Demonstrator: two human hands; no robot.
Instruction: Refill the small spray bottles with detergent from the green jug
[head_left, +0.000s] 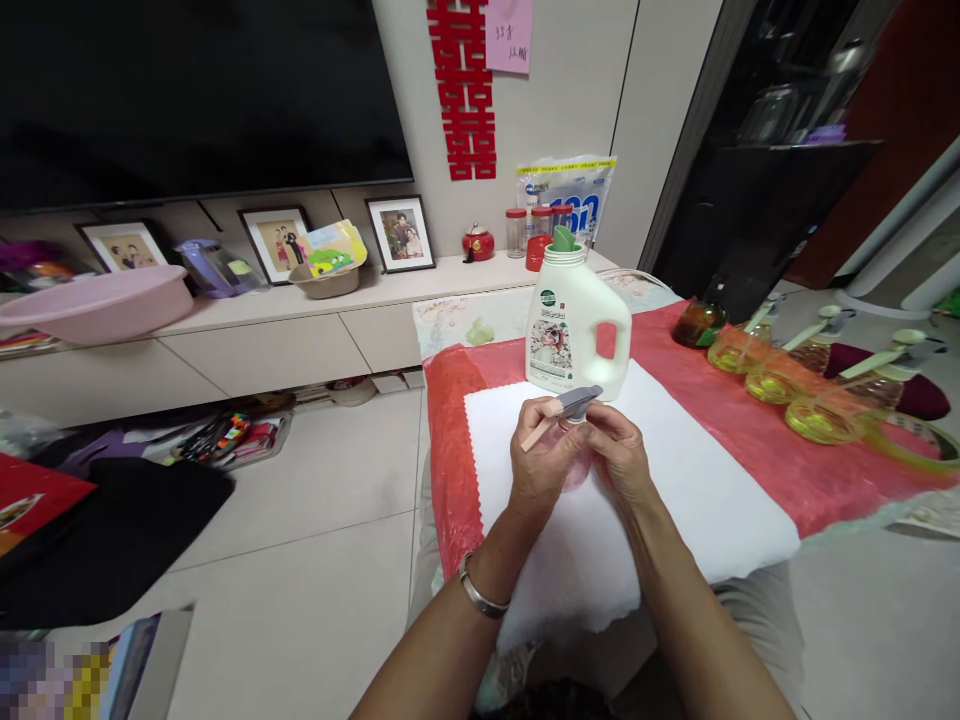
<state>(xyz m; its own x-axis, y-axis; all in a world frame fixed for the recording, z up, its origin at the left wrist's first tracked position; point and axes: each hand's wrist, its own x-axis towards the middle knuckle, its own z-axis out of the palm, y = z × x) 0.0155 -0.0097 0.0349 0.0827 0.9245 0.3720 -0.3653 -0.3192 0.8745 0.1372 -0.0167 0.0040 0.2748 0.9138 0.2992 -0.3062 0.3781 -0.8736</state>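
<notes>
Facing a red table cover [712, 400], with a white cloth [720, 520] spread over its near part. Looking onto a pale jug [574, 325] at 12 o'clock, handle toward 3, and yellow-filled bottles [823, 420] between 2 and 3 o'clock. Clasping, with left hand [541, 445] and right hand [622, 448] together at the dial's centre, a small pinkish bottle [579, 474] just below its grey trigger head [576, 399].

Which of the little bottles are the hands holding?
The pinkish bottle, held between the left hand and right hand in front of the white jug. The three yellow bottles and the brown bottle stand to the right, untouched.
</notes>
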